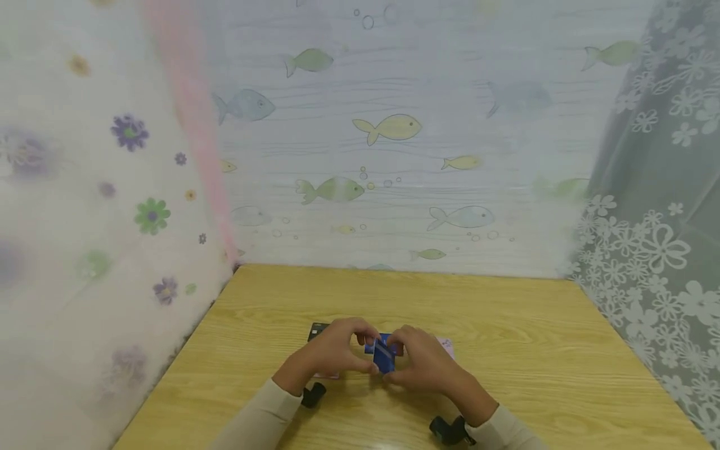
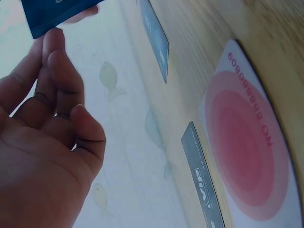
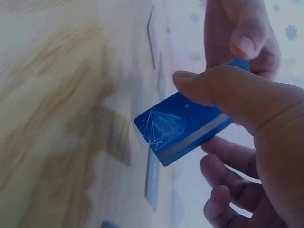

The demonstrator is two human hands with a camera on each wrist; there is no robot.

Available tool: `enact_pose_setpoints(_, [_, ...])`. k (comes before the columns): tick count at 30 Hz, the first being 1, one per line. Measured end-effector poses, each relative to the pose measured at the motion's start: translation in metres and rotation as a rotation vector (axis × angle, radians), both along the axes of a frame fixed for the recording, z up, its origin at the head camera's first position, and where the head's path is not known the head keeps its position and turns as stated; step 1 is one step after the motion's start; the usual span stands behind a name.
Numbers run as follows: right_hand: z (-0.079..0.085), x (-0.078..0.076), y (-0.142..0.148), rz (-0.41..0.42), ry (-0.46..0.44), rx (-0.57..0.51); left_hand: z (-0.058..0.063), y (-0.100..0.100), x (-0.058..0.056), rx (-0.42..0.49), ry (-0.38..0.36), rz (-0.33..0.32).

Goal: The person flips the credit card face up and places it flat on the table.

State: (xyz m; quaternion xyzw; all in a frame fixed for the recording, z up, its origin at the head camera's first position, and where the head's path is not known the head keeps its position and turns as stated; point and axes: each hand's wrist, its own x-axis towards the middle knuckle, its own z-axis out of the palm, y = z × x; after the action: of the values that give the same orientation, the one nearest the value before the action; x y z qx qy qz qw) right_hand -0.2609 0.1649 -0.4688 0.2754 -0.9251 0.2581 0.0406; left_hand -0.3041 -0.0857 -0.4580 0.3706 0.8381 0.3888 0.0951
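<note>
A blue bank-style card (image 1: 384, 357) with a pale stripe is held up, tilted, over the middle of the table between both hands. My right hand (image 1: 424, 362) pinches it, thumb on the striped face and fingers behind, as the right wrist view shows. At the card's other end, my left hand (image 1: 340, 347) pinches with thumb and fingertips. Its remaining fingers curl loosely in the left wrist view. Under the hands lies a second blue card (image 1: 369, 346), partly hidden.
On the wooden table (image 1: 506, 325), a black card (image 1: 317, 329) lies by the left hand, and a pale pink card (image 1: 447, 345) by the right. The left wrist view shows a white card with pink circles (image 2: 247, 142) nearest. A fish-patterned curtain (image 1: 394, 187) hangs behind.
</note>
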Motion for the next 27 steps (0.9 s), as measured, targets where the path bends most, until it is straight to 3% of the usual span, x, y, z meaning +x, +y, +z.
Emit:
enact_pose_setpoints(6, [0.007,-0.001,-0.011,-0.022,0.029,-0.068,0.001,0.0,-0.001,0.048,0.037,0.013])
enact_pose_setpoints(12, [0.011,-0.001,-0.014,-0.019,0.005,-0.177,0.002,0.001,0.0,0.066,0.004,0.022])
enact_pose_setpoints(18, [0.006,-0.004,-0.01,0.019,-0.026,-0.295,0.0,-0.001,0.001,0.005,-0.034,0.015])
enact_pose_setpoints(27, [0.012,-0.003,-0.009,0.037,-0.011,-0.363,-0.006,-0.001,0.0,-0.065,0.028,0.008])
